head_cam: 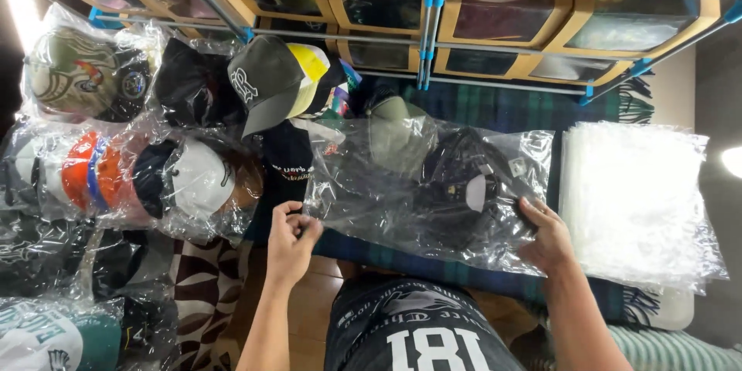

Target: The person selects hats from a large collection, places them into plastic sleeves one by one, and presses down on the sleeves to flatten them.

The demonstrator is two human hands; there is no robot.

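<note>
A clear plastic bag (386,185) lies on a dark plaid blanket (495,108) in front of me, with a black cap (471,182) inside it. My left hand (291,241) pinches the bag's near left corner. At the bag's right end, my right hand (547,233) presses on the plastic by the cap. An olive cap (394,127) sits under the bag's far edge.
Bagged caps (147,178) pile up at the left, with loose caps (270,81) behind them. A stack of empty clear bags (634,201) lies at the right. Wooden drawers on a metal rack (502,15) line the back.
</note>
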